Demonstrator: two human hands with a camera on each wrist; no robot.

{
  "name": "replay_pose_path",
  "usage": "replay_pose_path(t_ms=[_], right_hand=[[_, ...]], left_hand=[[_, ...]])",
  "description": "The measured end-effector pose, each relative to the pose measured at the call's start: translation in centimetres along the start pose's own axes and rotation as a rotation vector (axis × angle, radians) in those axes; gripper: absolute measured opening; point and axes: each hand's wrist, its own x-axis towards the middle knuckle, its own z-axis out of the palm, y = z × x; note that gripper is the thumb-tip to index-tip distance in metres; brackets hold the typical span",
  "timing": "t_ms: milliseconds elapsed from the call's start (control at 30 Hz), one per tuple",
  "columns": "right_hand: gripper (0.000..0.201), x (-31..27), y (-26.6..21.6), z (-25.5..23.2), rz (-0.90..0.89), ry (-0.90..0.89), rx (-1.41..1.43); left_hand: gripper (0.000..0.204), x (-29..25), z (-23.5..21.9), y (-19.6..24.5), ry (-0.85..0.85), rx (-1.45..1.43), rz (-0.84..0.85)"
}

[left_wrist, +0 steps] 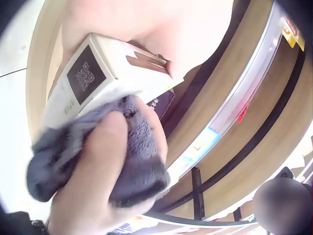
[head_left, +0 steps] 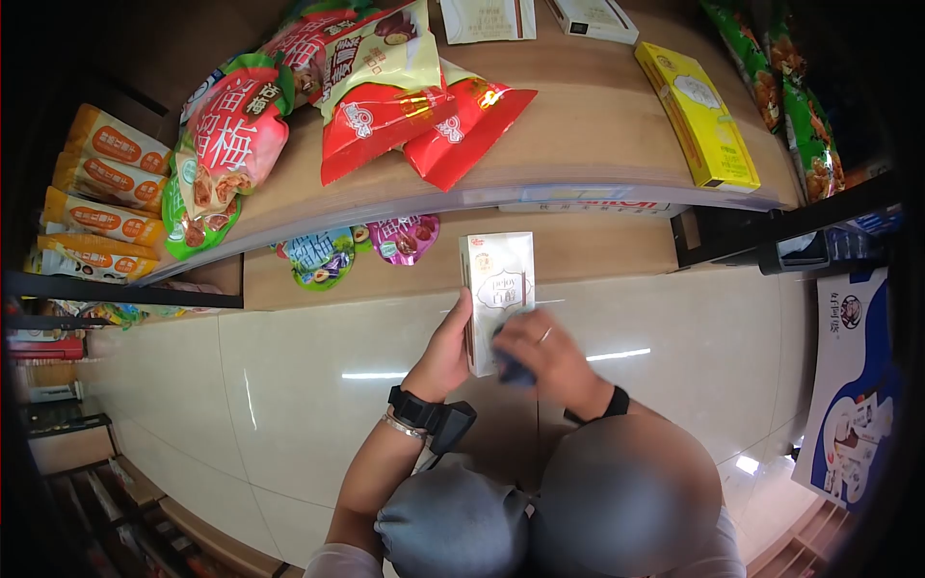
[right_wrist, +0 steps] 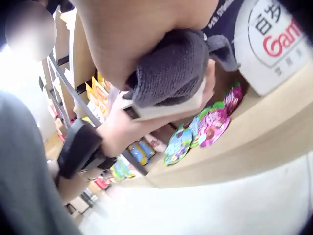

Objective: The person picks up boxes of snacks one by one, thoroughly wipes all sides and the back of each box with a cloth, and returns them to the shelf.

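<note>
A white snack box [head_left: 499, 265] with "Pejoy" lettering stands upright in front of the body in the head view. My left hand [head_left: 445, 347] grips it by its left side, near the lower half. My right hand [head_left: 561, 368], slightly blurred, holds a bunched dark grey cloth [head_left: 515, 370] against the box's lower right. In the left wrist view, the cloth [left_wrist: 139, 161] covers part of the box [left_wrist: 127, 73] below its printed QR code, with the right thumb lying over the fabric. From the right wrist, the cloth [right_wrist: 171, 71] hides most of the box.
On the shelf [head_left: 597, 135] ahead lie red snack bags [head_left: 467, 125], a yellow box [head_left: 699, 116] and white boxes [head_left: 489, 19]. Orange packs [head_left: 111, 183] stand at the left. Green and purple pouches [head_left: 405, 238] lie on the lower shelf [head_left: 607, 246], beyond the tiled floor [head_left: 289, 385].
</note>
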Motion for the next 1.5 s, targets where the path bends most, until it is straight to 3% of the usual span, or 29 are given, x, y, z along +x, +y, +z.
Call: replay_pose_path(t_ms=[33, 133, 167, 300, 400, 433, 567, 667, 733, 867, 1000, 1200, 1267, 1367, 1467, 1500], right_hand=[[0.054, -0.4, -0.5, 0.9, -0.048, -0.028, 0.028], [0.06, -0.1, 0.9, -0.7, 0.116, -0.001, -0.105], [0.064, 0.2, 0.9, -0.7, 0.238, 0.103, -0.14], [0.059, -1.2, -0.9, 1.0, -0.082, -0.198, -0.008], [0.057, 0.0, 0.3, 0.4, 0.059, -0.021, 0.008], [0.057, 0.6, 0.6, 0.2, 0.199, 0.097, -0.016], [0.053, 0.3, -0.5, 1.1, -0.023, -0.059, 0.095], [0.053, 0.9, -0.4, 0.7, -0.002, -0.079, 0.072], [0.053, 1.7, 0.5, 0.6, 0.159, 0.157, -0.024], [0.049, 0.8, -0.5, -0.2, 0.042, 0.064, 0.036], [0.046, 0.1, -1.4, -0.1, -0.095, 0.003, 0.071], [0.043, 0.5, -1.6, 0.2, -0.03, -0.034, 0.04], [0.043, 0.7, -1.7, -0.3, -0.031, -0.001, 0.036], [0.043, 1.0, -1.5, -0.6, -0.003, 0.088, 0.015], [0.041, 2.0, -0.8, -1.7, 0.056, 0.176, -0.035], [0.041, 2.5, -0.5, -2.2, 0.082, 0.202, -0.07]], left_hand=[[0.064, -0.1, 0.0, 0.1, 0.001, 0.001, 0.015], [0.064, -0.5, 0.4, 0.7, 0.005, -0.007, 0.037], [0.064, -0.6, 0.6, 0.9, 0.005, -0.02, 0.034], [0.064, -0.3, 0.7, 0.6, 0.041, 0.026, 0.069], [0.063, -0.5, 0.7, 0.7, 0.041, 0.019, 0.048], [0.064, -0.4, 0.2, 0.5, 0.04, 0.027, 0.011], [0.062, -0.1, 0.6, 0.1, 0.054, 0.054, -0.034], [0.059, 0.1, 0.3, -0.3, 0.06, 0.043, -0.033], [0.058, 0.5, 0.1, -0.6, 0.088, 0.013, -0.037], [0.054, 0.2, -0.3, -0.6, 0.113, 0.204, 0.005], [0.065, 0.3, 0.7, 0.5, 0.205, 0.331, 0.111], [0.064, 0.6, -0.1, -1.1, 0.269, 0.443, 0.076], [0.057, 0.5, -0.7, -1.5, 0.263, 0.434, 0.102], [0.059, 0.3, -0.1, -1.0, 0.232, 0.31, 0.01], [0.058, 0.0, 0.6, -0.3, 0.173, 0.389, -0.105], [0.056, 0.2, 0.8, -0.6, 0.147, 0.47, -0.074]])
